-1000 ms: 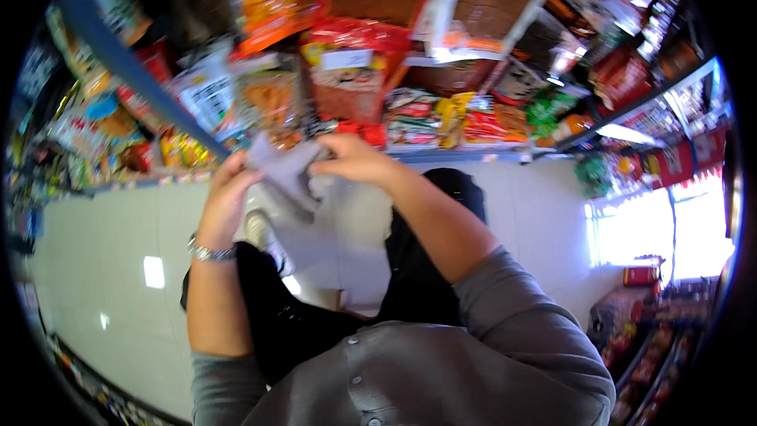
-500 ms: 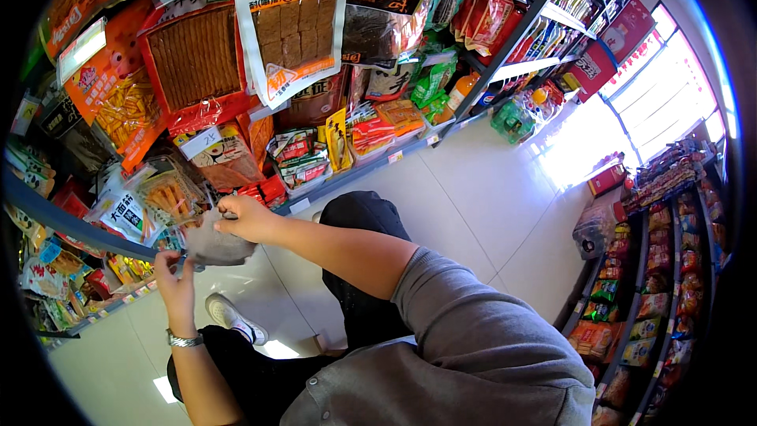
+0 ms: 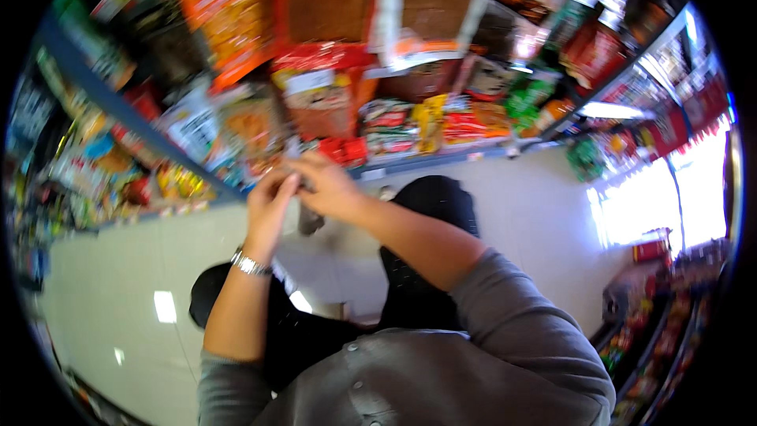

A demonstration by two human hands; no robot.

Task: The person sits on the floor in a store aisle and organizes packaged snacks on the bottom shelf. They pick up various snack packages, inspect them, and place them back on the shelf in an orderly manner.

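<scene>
Holding a small grey cloth (image 3: 311,221) between your two hands, you have it just off the front edge of the shelf (image 3: 414,164), near the foot of the shelf's left upright (image 3: 130,118). Its lower part hangs below your right hand (image 3: 331,189), over the pale floor (image 3: 118,268). Your left hand (image 3: 272,193), with a metal band (image 3: 251,263) at the wrist, meets the right at the fingertips; both sets of fingers look curled in and pinching the bunched cloth, though blur hides their exact contact.

Judging by its drape, it should feel light, soft and limp, hard to damage and unlikely to slip; it won't hold a shape unsupported. Take it by the gathered upper part, or by two opposite corners if you want it flat. Mind the loose end: past the shelf's front edge, small red packets (image 3: 337,150) and a red bag (image 3: 319,102) sit close above your fingers.
</scene>
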